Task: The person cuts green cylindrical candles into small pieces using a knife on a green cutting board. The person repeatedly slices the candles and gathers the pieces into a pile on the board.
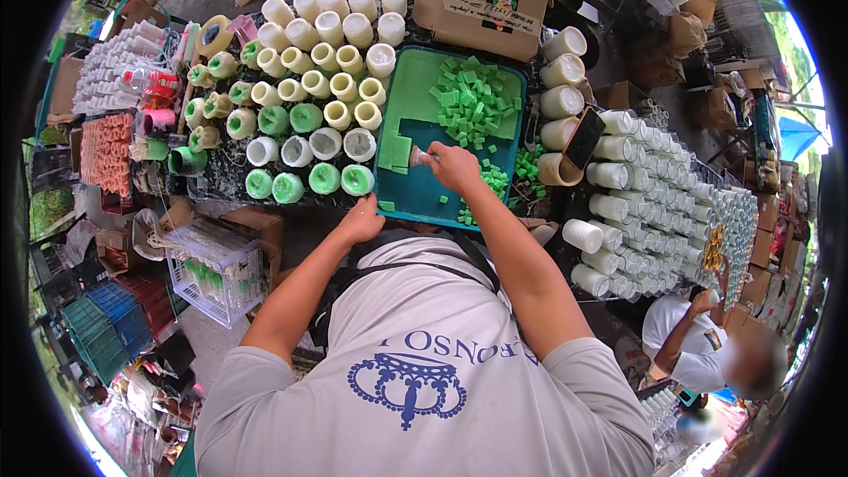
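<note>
My right fingers (439,164) are closed around a small tool with a pale handle (420,157), its working end down against the edge of a green sheet (413,84) in the teal tray (424,187). The tray lies in front of me on the dark tabletop (228,154), just beyond my shirt. The sheet covers the upper and left part of the tray, and teal shows where it has been cut away. A heap of green cubes (477,104) sits on the right half, a smaller pile lies near the lower right corner, and more green pieces (528,163) are scattered outside the right rim.

My left fingers (366,204) are at the tray's lower left corner, beside a loose green piece (387,206); I cannot tell whether they grip the rim or only rest by it.

To the left stand rows of cream cylinders (315,83), with four bright green-filled cups (324,178) in the row nearest me. A cardboard box (481,9) is just beyond the tray. On the right I have a column of thick cream candles (563,102), then many clear glasses (609,174). Farther off, at the lower right, is a co-worker (669,322) in a white shirt.
</note>
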Motion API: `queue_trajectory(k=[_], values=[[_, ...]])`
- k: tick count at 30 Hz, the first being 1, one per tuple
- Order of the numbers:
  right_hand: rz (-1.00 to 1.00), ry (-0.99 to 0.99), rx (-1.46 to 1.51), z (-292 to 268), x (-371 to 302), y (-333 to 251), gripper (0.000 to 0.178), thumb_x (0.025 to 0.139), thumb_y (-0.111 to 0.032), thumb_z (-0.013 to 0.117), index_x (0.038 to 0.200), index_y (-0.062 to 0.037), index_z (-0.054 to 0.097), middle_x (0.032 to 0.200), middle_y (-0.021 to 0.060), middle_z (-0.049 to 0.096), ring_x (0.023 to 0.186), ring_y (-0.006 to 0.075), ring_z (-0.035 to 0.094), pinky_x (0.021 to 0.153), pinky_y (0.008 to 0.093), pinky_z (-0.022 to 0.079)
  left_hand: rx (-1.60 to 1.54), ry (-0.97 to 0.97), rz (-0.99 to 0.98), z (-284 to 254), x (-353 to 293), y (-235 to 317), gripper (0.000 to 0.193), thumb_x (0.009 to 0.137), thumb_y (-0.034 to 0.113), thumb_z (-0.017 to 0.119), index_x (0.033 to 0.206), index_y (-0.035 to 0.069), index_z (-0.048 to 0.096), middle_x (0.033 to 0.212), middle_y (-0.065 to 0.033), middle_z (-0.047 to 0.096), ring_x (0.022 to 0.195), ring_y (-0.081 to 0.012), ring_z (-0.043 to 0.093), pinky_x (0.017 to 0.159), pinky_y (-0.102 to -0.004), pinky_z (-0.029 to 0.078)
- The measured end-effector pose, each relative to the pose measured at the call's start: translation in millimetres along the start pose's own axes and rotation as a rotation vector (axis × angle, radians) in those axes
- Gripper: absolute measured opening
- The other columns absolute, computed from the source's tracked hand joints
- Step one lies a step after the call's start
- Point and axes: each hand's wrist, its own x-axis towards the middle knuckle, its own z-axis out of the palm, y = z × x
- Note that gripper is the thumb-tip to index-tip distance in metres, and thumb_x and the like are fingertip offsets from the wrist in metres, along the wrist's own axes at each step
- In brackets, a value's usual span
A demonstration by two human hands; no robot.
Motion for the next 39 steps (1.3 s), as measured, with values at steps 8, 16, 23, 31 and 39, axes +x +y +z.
queue_trajectory(k=[8,16,23,31,39], values=[[0.084,-0.021,0.079,0,-3,8,0.040,0.100,-0.055,0.068,0.117,-0.0210,0.078,0.110,0.0131,0.081,0.106,0.0360,0.076,0.089,0.0513,0.059,0.291,0.320,0.383,-35,-5,65,0.072,0.108,0.035,0.054,0.162,-0.009,0.035,0.166,-0.0303,0.040,0.154,-0.0442,0.040,0.126,-0.0506,0.036],[0.097,-0.033,0.154,12,-11,27,0.040,0.101,-0.053,0.069,0.119,-0.0196,0.080,0.108,0.0154,0.080,0.104,0.0384,0.075,0.089,0.0509,0.059,0.462,0.182,0.397,10,54,61,0.095,0.110,0.064,0.040,0.172,-0.002,0.012,0.183,-0.0196,0.003,0.169,-0.0371,0.005,0.135,-0.0555,0.013],[0.094,-0.008,0.095,7,-53,43,0.050,0.103,-0.058,0.059,0.118,-0.0145,0.080,0.107,0.0181,0.080,0.103,0.0419,0.075,0.090,0.0534,0.058,0.570,0.302,0.439,33,49,62,0.107,0.104,0.078,0.037,0.172,-0.002,0.018,0.183,-0.0184,0.003,0.170,-0.0346,0.004,0.136,-0.0526,0.009],[0.235,0.118,0.007,-32,-123,50,0.039,0.102,-0.050,0.068,0.119,-0.0159,0.079,0.093,0.0185,0.078,0.092,0.0423,0.075,0.079,0.0530,0.057,0.439,0.359,0.501,27,46,57,0.095,0.109,0.065,0.045,0.168,-0.007,0.027,0.180,-0.0250,0.010,0.168,-0.0408,0.009,0.135,-0.0539,0.016],[0.078,0.179,-0.049,-101,-135,-16,0.032,0.101,-0.036,0.067,0.117,-0.0104,0.076,0.090,0.0227,0.076,0.089,0.0454,0.074,0.078,0.0564,0.056,0.063,0.450,0.542,29,52,46,0.061,0.110,0.036,0.058,0.153,-0.006,0.051,0.170,-0.0310,0.035,0.157,-0.0486,0.033,0.129,-0.0520,0.030]])
